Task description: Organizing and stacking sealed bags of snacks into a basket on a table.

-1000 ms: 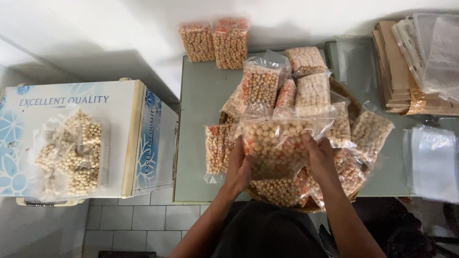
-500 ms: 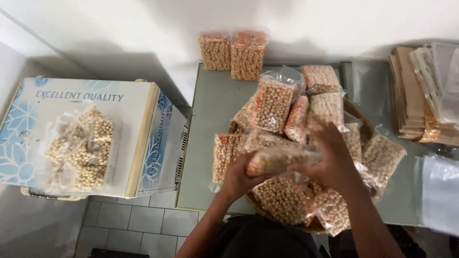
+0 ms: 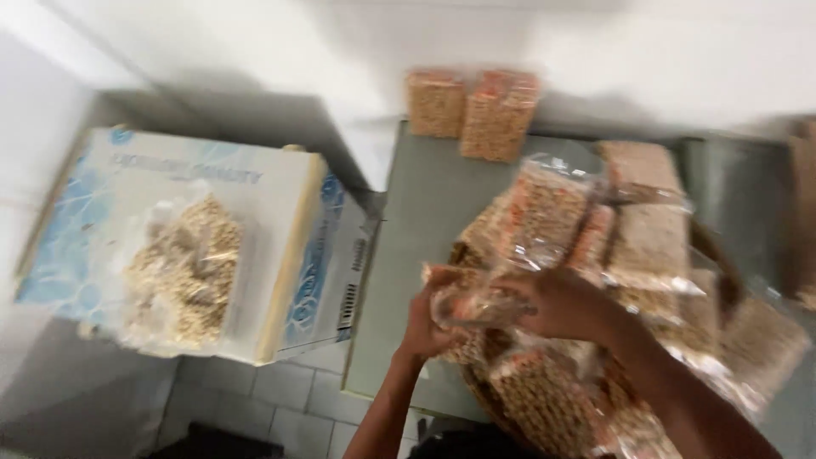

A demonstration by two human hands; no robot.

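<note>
The view is blurred by motion. My left hand (image 3: 422, 327) and my right hand (image 3: 557, 304) both grip one clear plastic bag of brown snack pieces (image 3: 472, 299), held just above a round woven basket (image 3: 721, 280) heaped with several more such bags (image 3: 646, 246). One filled bag (image 3: 542, 212) stands tilted on the pile right behind my hands. The left hand takes the bag's left end, the right hand covers its right end.
Two upright filled bags (image 3: 472, 109) stand against the white wall at the back of the green table (image 3: 416, 229). To the left, a white and blue cardboard box (image 3: 280, 212) carries a big clear bag of snack pieces (image 3: 183, 272). Tiled floor lies below.
My hands have lifted one bag off the pile and brought it left, toward the basket's left edge. The camera has swung to the left and the picture has blurred.
</note>
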